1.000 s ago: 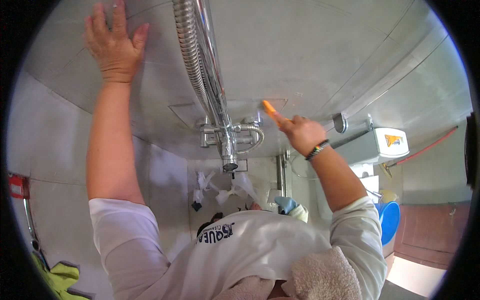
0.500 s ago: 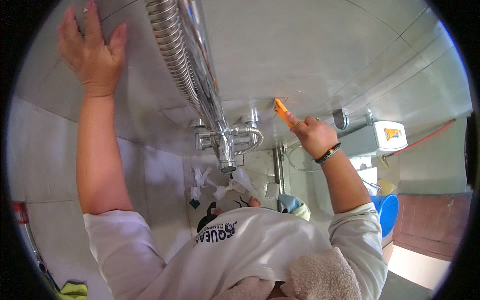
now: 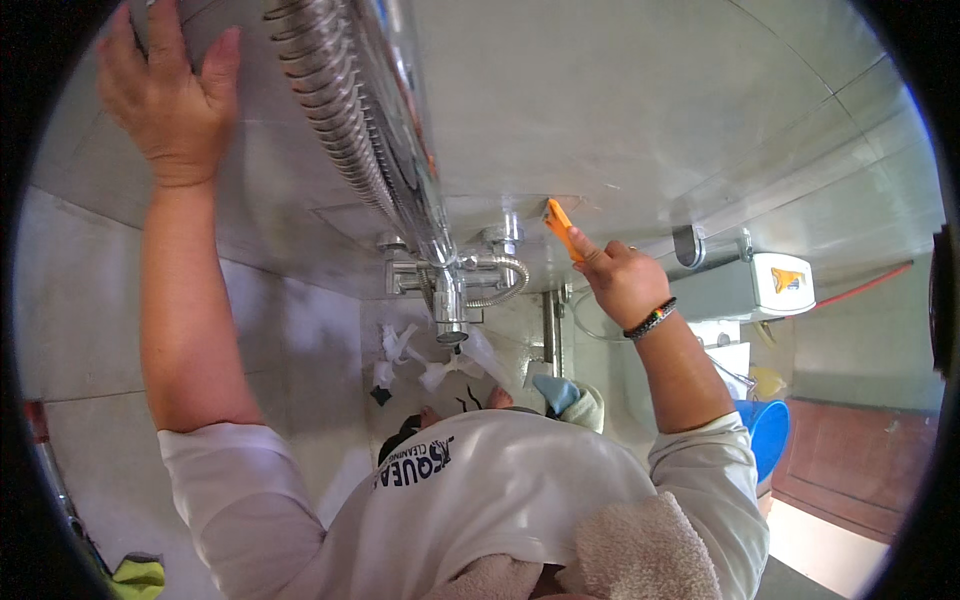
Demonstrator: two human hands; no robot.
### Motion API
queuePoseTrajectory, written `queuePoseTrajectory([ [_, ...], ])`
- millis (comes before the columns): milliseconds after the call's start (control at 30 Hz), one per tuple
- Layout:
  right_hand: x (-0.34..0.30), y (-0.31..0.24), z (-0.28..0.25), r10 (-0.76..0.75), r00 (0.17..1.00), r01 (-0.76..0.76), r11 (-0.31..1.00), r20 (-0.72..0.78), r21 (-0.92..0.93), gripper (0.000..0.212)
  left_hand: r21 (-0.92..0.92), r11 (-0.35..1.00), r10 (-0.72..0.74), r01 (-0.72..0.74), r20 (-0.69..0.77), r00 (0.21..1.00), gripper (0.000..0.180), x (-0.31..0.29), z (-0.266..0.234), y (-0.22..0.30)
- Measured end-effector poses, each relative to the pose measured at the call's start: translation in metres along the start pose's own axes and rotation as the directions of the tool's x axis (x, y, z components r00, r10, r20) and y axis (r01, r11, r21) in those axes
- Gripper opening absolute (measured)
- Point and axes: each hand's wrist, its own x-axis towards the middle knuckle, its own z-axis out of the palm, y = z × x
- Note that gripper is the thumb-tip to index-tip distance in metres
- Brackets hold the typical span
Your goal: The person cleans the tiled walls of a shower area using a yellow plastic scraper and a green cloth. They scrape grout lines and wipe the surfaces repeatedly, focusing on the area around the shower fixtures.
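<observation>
My right hand is closed round an orange scraper, whose far end meets the grey tiled wall just right of the shower mixer. The blade itself is too small to make out clearly. Higher up on the left, my left hand lies against the wall with its fingers spread, holding nothing. Between my arms runs a chrome shower pipe, with a ribbed metal hose alongside it.
A white toilet tank stands at the right, with a blue bucket nearer me. White plastic scraps lie on the floor by my feet. A light blue and pale green cloth hangs near a metal rail.
The scraper and my right hand have shifted very slightly along the wall. My left hand appears a little further left and up, as the whole view has moved somewhat.
</observation>
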Motion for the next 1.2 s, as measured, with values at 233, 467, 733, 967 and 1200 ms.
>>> queuePoseTrajectory([
  [233, 0.004, 0.016, -0.007, -0.019, 0.994, 0.018, 1.000, 0.104, 0.015, 0.040, -0.016, 1.000, -0.007, 0.006, -0.076, 0.997, 0.055, 0.000, 0.005, 0.000],
  [467, 0.007, 0.001, -0.004, 0.027, 0.995, -0.037, 0.994, 0.098, 0.101, 0.038, 0.368, 0.928, -0.027, -0.057, 0.219, 0.975, 0.072, -0.003, 0.005, -0.006],
  [733, 0.004, 0.006, 0.003, -0.010, 1.000, 0.008, 0.995, 0.021, 0.095, 0.039, 0.105, 0.994, 0.032, -0.019, -0.120, 0.992, 0.056, 0.003, 0.006, 0.001],
  [967, 0.037, -0.020, 0.006, -0.115, 0.993, 0.110, 0.975, 0.017, 0.193, 0.041, 0.137, 0.990, 0.051, -0.034, -0.122, 0.991, 0.055, 0.003, 0.006, -0.002],
  [1200, 0.013, 0.004, -0.006, 0.003, 0.970, -0.025, 0.996, 0.242, 0.084, 0.039, 0.034, 0.999, 0.030, -0.024, -0.195, 0.980, 0.056, 0.003, 0.010, 0.000],
])
